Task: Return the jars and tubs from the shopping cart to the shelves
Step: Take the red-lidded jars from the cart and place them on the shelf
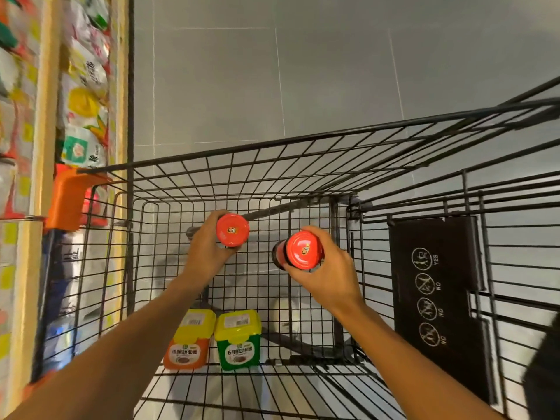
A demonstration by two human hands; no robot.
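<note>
Your left hand (209, 250) grips one red-lidded jar (232, 230) and your right hand (321, 274) another (300, 251), both upright inside the wire cart (303, 140), lids facing you. Two yellow-lidded tubs (212, 338) stand upright on the cart floor; packed shelves (45, 116) flank your left.

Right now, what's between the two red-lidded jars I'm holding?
Nothing: the head view shows only cart wire between the left jar and the right jar.
</note>
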